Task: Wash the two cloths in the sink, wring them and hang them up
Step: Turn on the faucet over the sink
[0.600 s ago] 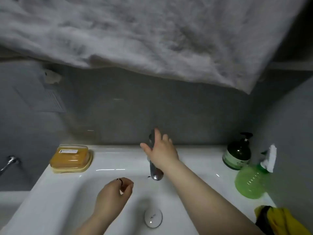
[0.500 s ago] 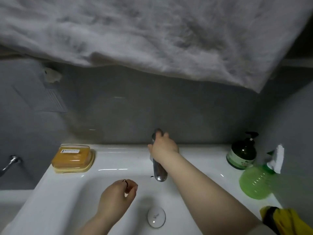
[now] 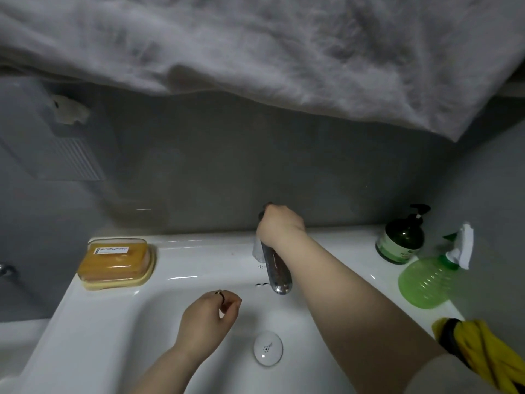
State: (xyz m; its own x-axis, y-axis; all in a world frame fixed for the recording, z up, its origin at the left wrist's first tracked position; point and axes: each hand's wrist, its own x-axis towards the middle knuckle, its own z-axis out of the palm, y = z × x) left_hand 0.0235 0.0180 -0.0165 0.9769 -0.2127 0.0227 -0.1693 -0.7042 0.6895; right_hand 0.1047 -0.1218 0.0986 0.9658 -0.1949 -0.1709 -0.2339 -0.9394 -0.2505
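Yellow cloth (image 3: 488, 354): near right corner, beside the right arm.
Right grip (image 3: 279, 226): clenched round the tap (image 3: 277, 268) handle.
Left grip (image 3: 208, 314): loosely curled, empty, over the white sink (image 3: 113, 322).

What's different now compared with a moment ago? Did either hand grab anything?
The right hand, which had reached over the tap with fingers outstretched, has curled down and now grips its top lever. The left hand stayed loosely curled over the sink, holding nothing. The soap box and drain plug are unchanged.
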